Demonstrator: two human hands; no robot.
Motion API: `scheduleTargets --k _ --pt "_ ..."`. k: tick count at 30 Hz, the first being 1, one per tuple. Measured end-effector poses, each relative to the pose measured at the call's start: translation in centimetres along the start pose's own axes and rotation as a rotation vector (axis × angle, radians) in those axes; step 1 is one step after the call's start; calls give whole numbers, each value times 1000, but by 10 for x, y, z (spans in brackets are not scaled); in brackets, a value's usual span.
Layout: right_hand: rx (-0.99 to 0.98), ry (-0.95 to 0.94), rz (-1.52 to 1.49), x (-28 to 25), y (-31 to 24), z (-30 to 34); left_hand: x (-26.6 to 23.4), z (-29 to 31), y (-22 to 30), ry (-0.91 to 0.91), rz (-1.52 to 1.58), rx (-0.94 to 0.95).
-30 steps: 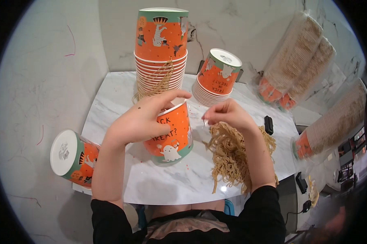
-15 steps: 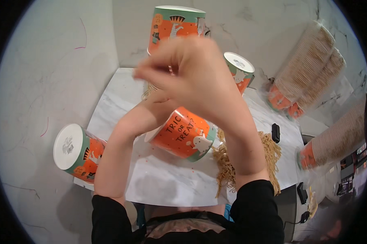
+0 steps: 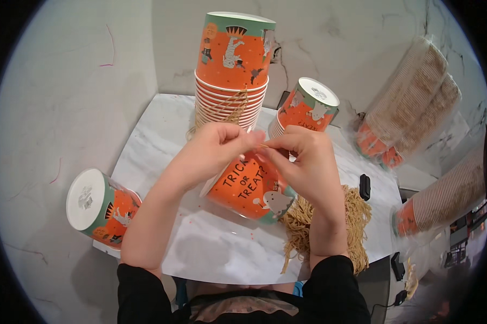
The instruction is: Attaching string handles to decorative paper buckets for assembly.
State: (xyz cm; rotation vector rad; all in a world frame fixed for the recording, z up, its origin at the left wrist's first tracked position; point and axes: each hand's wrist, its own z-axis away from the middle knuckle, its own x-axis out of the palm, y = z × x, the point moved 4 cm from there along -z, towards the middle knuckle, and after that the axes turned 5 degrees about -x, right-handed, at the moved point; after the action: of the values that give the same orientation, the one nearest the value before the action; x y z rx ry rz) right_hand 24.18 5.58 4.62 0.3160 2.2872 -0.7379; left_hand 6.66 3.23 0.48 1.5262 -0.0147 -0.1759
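An orange paper cup (image 3: 241,191) with a green band, black lettering and a ghost picture lies on its side on the table, below my hands. Over its upper edge, the fingertips of my left hand (image 3: 216,151) and right hand (image 3: 305,159) meet in pinches. A short bit of thin tan string (image 3: 263,145) shows between them; the rest of it is hidden by fingers. Beside my right forearm lies a heap of tan strings (image 3: 354,221), partly covered by that arm.
A tall stack of upside-down cups (image 3: 232,54) stands at the back, with string draped on its rims. A shorter stack (image 3: 308,110) is right of it, another cup stack (image 3: 111,208) far left. Plastic-wrapped cup sleeves (image 3: 416,97) lean right. A small black object (image 3: 365,187) lies near the strings.
My right hand has come down from in front of the tall stack to meet the left above the lying cup. The blurred pull has stopped, and the cup has shifted slightly right.
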Motion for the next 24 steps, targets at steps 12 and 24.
scheduleTargets --k 12,24 --pt "50 -108 -199 -11 4 -8 4 2 4 -25 102 150" --pt "29 130 -276 -25 23 -11 -2 6 9 -33 218 122"
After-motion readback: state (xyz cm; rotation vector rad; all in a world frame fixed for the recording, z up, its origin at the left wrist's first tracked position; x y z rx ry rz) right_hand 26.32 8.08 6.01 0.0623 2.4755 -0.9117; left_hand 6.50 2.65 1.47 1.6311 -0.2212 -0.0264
